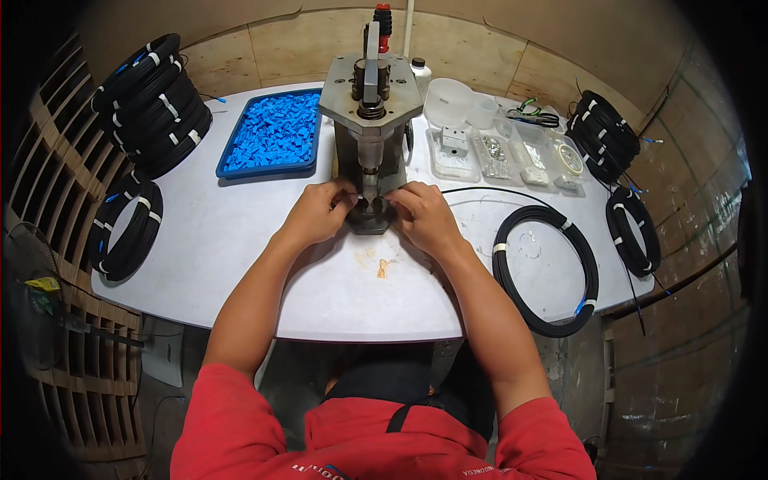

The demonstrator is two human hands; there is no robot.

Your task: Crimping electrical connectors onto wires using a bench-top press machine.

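Plywood wall (472,60) spans the top of the frame behind a white table (200,240); at upper centre stands a metal press (346,148), its lower end between the left hand (318,213) and the right hand (426,216); the fingers of both are bent in narrowly there, though what either pinches I cannot tell; a black cable (488,188) stretches from beside the right hand's knuckles to a black coil (590,268) right of centre; left of the press sits a blue tray (268,172) full of blue pieces (272,132); more stacked coils (160,112) fill the upper left.
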